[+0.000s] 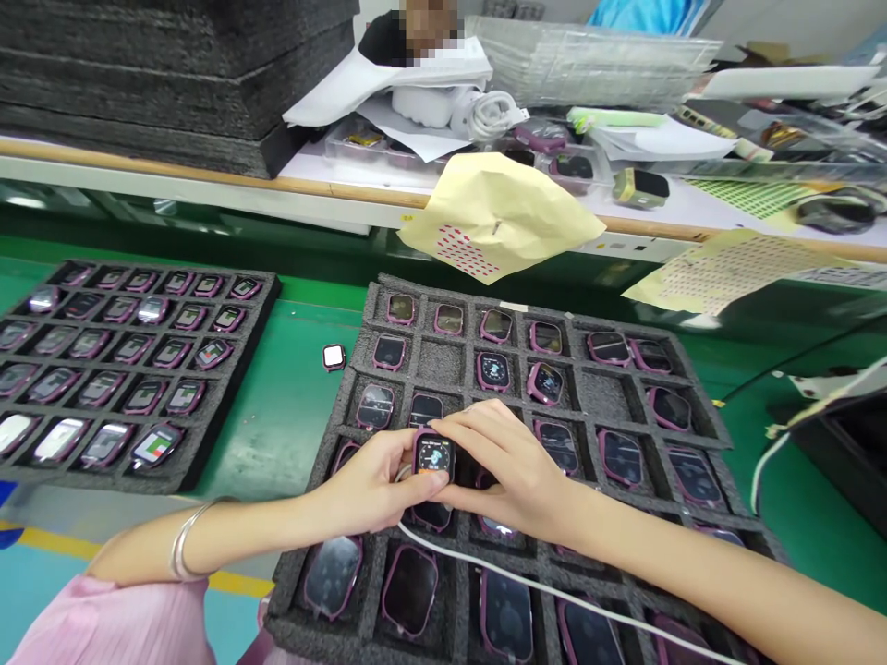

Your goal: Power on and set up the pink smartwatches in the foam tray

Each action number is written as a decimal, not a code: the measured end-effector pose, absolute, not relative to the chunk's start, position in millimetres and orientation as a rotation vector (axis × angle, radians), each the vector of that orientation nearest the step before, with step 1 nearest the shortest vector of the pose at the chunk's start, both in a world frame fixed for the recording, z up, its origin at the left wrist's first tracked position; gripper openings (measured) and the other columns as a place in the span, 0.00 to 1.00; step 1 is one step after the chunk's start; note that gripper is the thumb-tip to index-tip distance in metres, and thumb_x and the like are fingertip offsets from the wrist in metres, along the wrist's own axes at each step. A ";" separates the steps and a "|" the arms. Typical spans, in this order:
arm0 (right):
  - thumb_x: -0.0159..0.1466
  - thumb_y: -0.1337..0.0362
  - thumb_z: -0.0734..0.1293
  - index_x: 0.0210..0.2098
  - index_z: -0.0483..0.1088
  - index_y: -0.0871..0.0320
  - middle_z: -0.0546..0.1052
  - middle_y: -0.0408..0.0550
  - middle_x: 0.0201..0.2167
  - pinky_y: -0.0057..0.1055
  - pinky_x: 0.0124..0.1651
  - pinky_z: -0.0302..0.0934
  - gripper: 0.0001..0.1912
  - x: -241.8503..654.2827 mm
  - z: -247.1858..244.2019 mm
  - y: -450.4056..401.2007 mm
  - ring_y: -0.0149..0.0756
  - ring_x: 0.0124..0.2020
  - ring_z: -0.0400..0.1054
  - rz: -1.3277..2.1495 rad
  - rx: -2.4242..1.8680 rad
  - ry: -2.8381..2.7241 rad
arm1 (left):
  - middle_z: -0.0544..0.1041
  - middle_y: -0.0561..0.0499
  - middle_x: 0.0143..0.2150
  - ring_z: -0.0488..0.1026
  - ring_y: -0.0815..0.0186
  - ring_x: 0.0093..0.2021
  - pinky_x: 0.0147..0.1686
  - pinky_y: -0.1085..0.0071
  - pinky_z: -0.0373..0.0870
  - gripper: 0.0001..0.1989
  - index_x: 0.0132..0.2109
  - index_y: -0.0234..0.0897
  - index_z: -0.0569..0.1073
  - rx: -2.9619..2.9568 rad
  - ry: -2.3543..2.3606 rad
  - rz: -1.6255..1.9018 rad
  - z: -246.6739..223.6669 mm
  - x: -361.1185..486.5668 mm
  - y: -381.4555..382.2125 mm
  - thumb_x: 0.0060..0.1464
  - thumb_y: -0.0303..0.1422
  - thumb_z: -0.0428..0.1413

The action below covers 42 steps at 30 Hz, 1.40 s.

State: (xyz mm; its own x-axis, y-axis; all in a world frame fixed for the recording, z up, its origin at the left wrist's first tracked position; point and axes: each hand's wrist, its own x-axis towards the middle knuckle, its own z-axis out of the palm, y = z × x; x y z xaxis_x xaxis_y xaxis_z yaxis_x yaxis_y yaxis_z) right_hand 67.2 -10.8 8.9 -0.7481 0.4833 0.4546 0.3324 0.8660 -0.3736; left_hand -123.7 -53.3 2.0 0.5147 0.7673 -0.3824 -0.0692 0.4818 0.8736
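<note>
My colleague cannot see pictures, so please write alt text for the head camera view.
A left hand and right hand hold a strapless watch with a lit screen above a dark foam tray of similar watches, a white cable trailing across it. On the green table to the left lie a white-screened watch and another filled tray; a cluttered shelf stands behind.
</note>
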 end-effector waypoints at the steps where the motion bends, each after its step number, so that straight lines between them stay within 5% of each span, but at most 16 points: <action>1: 0.61 0.56 0.69 0.50 0.64 0.64 0.75 0.54 0.36 0.38 0.39 0.62 0.23 67.1 8.4 -11.2 0.40 0.36 0.67 0.367 -0.588 -2.477 | 0.61 0.62 0.24 0.51 0.81 0.12 0.10 0.79 0.49 0.18 0.42 0.33 0.67 0.932 0.887 0.595 1.3 -123.9 -53.5 0.53 0.43 0.57; 10: 0.57 0.58 0.72 0.44 0.68 0.59 0.74 0.52 0.38 0.40 0.43 0.63 0.19 66.7 19.7 20.5 0.41 0.39 0.69 0.540 -0.629 -2.350 | 0.68 0.54 0.33 0.54 0.80 0.21 0.17 0.81 0.50 0.20 0.46 0.34 0.66 0.962 0.779 0.704 0.2 -125.1 -52.1 0.51 0.41 0.60; 19: 0.60 0.56 0.69 0.45 0.72 0.64 0.70 0.62 0.50 0.48 0.45 0.60 0.19 44.8 28.0 71.9 0.52 0.46 0.64 -0.019 -0.943 -2.639 | 0.66 0.56 0.34 0.50 0.82 0.18 0.15 0.79 0.46 0.15 0.43 0.36 0.67 0.810 0.823 0.708 19.4 -163.2 -68.2 0.53 0.39 0.60; 27: 0.56 0.54 0.71 0.32 0.73 0.64 0.72 0.59 0.41 0.46 0.41 0.62 0.17 -16.4 16.5 85.3 0.52 0.42 0.65 0.070 -0.931 -2.762 | 0.71 0.50 0.41 0.57 0.80 0.20 0.17 0.79 0.53 0.14 0.43 0.35 0.67 0.900 0.822 0.778 1.8 -164.5 -76.4 0.52 0.36 0.60; 35: 0.56 0.59 0.71 0.41 0.69 0.60 0.71 0.55 0.47 0.41 0.51 0.61 0.16 5.6 43.9 47.8 0.45 0.49 0.66 0.488 -0.644 -2.496 | 0.73 0.50 0.41 0.61 0.77 0.25 0.24 0.77 0.57 0.17 0.44 0.34 0.69 0.868 0.804 0.786 -0.5 -168.8 -73.1 0.47 0.31 0.63; 39: 0.58 0.63 0.70 0.47 0.67 0.61 0.74 0.55 0.45 0.42 0.49 0.61 0.18 16.6 46.4 10.1 0.44 0.47 0.68 0.586 -0.475 -2.656 | 0.71 0.52 0.37 0.66 0.70 0.34 0.34 0.73 0.62 0.21 0.47 0.35 0.68 0.876 0.772 0.836 -0.7 -165.6 -74.3 0.46 0.32 0.64; 42: 0.61 0.65 0.67 0.49 0.66 0.63 0.76 0.55 0.42 0.41 0.46 0.62 0.17 18.7 39.5 -1.2 0.43 0.43 0.69 0.525 -0.449 -2.714 | 0.67 0.56 0.31 0.64 0.70 0.31 0.33 0.74 0.62 0.18 0.48 0.36 0.68 0.915 0.869 0.840 1.8 -162.0 -77.0 0.51 0.36 0.61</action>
State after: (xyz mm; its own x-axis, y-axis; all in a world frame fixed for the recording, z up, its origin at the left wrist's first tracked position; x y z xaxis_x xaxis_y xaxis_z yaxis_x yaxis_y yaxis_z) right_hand 18.7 -1.2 39.5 -0.8925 0.3646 0.2654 0.2393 0.8817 -0.4067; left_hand -162.0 -77.0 1.8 0.3992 0.8803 -0.2565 -0.2264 0.3657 0.9028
